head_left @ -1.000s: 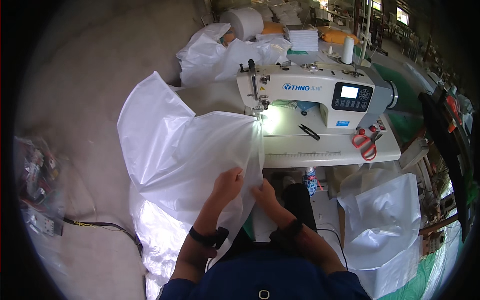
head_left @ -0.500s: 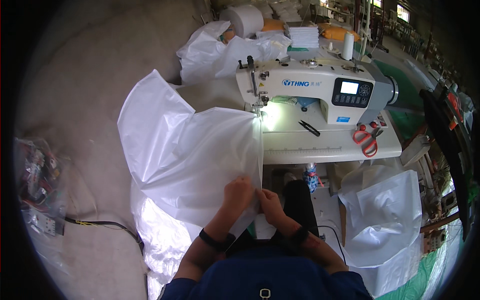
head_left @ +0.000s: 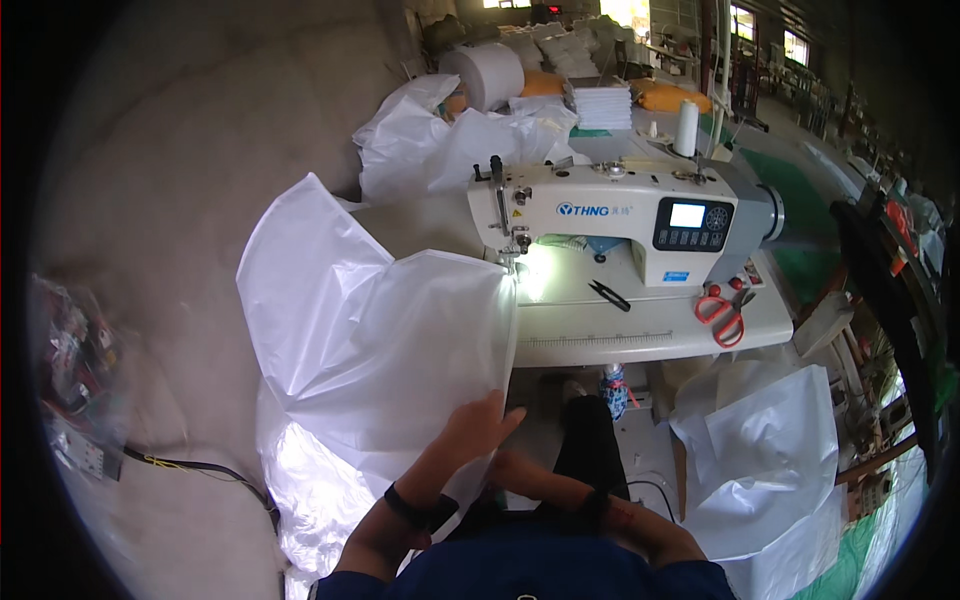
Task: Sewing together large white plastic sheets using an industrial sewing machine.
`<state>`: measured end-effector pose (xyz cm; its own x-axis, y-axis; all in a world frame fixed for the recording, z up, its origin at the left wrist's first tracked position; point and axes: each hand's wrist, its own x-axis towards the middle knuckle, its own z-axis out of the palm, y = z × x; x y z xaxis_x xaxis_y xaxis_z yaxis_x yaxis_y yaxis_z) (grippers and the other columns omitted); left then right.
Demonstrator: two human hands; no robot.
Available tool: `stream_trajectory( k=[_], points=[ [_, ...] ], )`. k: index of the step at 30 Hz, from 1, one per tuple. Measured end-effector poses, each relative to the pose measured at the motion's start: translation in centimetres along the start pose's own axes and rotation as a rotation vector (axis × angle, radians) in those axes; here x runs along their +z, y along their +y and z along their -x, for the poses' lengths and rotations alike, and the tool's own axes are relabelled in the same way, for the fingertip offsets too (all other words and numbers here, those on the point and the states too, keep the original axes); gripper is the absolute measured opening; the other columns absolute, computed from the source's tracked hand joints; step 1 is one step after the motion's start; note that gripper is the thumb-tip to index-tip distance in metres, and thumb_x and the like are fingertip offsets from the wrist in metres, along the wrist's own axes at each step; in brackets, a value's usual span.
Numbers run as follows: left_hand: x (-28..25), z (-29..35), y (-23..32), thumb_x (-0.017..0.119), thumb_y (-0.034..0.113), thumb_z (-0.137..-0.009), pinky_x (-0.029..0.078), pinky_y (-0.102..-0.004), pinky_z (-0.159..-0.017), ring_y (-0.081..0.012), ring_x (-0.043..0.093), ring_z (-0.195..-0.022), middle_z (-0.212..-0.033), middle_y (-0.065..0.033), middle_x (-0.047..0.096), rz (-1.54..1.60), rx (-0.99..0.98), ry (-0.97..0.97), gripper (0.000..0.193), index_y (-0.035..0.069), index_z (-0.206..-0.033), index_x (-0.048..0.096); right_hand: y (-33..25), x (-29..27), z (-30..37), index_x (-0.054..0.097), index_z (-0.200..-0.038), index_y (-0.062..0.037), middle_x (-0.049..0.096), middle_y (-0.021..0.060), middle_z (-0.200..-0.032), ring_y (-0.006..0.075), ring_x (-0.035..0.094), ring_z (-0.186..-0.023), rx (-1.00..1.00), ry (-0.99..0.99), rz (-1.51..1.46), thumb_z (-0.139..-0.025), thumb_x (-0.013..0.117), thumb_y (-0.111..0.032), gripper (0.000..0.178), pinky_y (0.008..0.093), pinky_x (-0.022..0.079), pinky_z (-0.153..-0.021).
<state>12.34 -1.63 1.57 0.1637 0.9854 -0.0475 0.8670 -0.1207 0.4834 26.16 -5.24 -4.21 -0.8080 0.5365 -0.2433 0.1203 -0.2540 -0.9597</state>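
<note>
A large white plastic sheet runs down from under the needle of the sewing machine and hangs off the left side toward my lap. My left hand lies on the sheet near its right edge, thumb stretched apart to the right. Just below it, my right hand reaches left to the same edge; its fingers are hidden behind the sheet and the left hand. The needle area is lit by a bright lamp.
Black thread snips and red-handled scissors lie on the machine bed. More white sheeting hangs at the right. White sheets, a roll and a stack stand behind. A cable crosses the floor at left.
My left hand has uncurled, with its thumb now out. My right hand has moved down and left, its fingers passing out of sight. The view has tilted up slightly.
</note>
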Motion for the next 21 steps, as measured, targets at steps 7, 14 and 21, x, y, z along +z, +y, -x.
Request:
stream_trajectory(
  k=[7, 14, 21],
  points=[
    [-2.9, 1.4, 1.4, 0.054, 0.018, -0.083, 0.049, -0.0515, -0.067, -0.0397, 0.064, -0.072, -0.073, -0.0179, 0.065, -0.19, 0.081, 0.087, 0.013, 0.006, -0.083, 0.057, 3.1, -4.2, -5.8, 0.064, -0.104, 0.0032, 0.069, 0.0099, -0.101, 0.0189, 0.065, -0.093, -0.333, 0.122, -0.36, -0.095, 0.057, -0.022, 0.028, 0.0333, 0.054, -0.079],
    [-2.5, 2.1, 1.3, 0.054, 0.02, -0.082, 0.049, -0.0485, -0.062, -0.036, 0.064, -0.069, -0.069, -0.0141, 0.063, -0.304, 0.076, 0.169, 0.013, 0.009, -0.076, 0.059, 7.1, 0.7, -11.5, 0.065, -0.102, -0.004, 0.066, 0.0172, -0.102, 0.0284, 0.064, -0.09, -0.128, 0.144, 0.309, -0.09, 0.057, -0.026, 0.027, 0.0405, 0.051, -0.077],
    [-3.0, 2.7, 0.3, 0.059, 0.017, -0.082, 0.047, -0.0449, -0.055, -0.0355, 0.061, -0.062, -0.064, -0.0132, 0.059, 0.105, 0.216, 0.233, 0.013, 0.008, -0.073, 0.058, -6.5, -14.0, -9.6, 0.066, -0.098, -0.0032, 0.068, 0.0222, -0.086, 0.0376, 0.067, -0.082, -0.068, 0.979, 0.737, -0.085, 0.06, -0.03, 0.03, 0.0468, 0.052, -0.075]
  ],
)
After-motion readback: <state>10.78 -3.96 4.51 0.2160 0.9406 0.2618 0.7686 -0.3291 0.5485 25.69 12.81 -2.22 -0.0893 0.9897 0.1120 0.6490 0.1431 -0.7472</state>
